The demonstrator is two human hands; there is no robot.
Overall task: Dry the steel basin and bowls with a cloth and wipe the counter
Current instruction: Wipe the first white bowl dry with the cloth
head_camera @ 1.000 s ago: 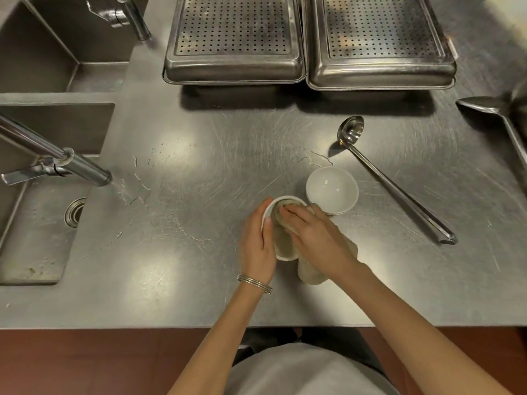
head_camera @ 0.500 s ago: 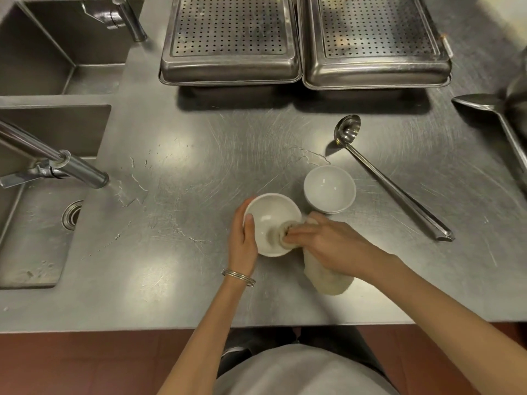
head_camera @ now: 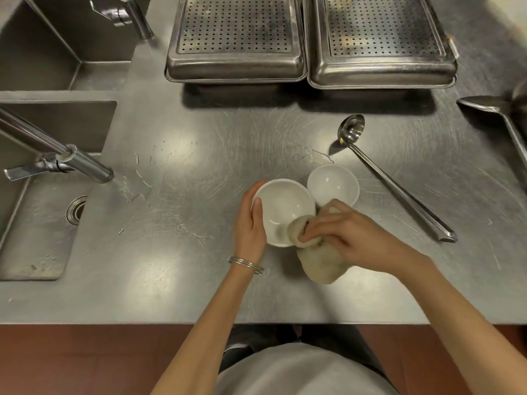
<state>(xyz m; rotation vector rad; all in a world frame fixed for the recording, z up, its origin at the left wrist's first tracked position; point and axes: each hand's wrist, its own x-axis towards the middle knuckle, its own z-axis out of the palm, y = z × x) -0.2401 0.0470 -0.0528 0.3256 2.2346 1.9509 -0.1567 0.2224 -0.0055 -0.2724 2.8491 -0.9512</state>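
Observation:
A white bowl (head_camera: 281, 206) sits open side up near the counter's middle, and my left hand (head_camera: 251, 223) grips its left rim. My right hand (head_camera: 345, 235) is bunched on a beige cloth (head_camera: 320, 260), pressing it against the bowl's lower right rim; the rest of the cloth trails onto the steel counter (head_camera: 199, 266). A second white bowl (head_camera: 332, 185) stands just behind and to the right, touching the first. Water streaks (head_camera: 134, 189) lie on the counter near the sink.
A steel ladle (head_camera: 390, 178) lies diagonally to the right of the bowls. Two perforated steel trays (head_camera: 236, 38) (head_camera: 382, 44) stand at the back. Sinks (head_camera: 37, 218) with a faucet (head_camera: 57, 155) fill the left side. A large spoon (head_camera: 490, 109) lies at the right edge.
The bowl has turned from tilted toward me to open side up. My right hand with the cloth has moved from inside the bowl out to its lower right rim.

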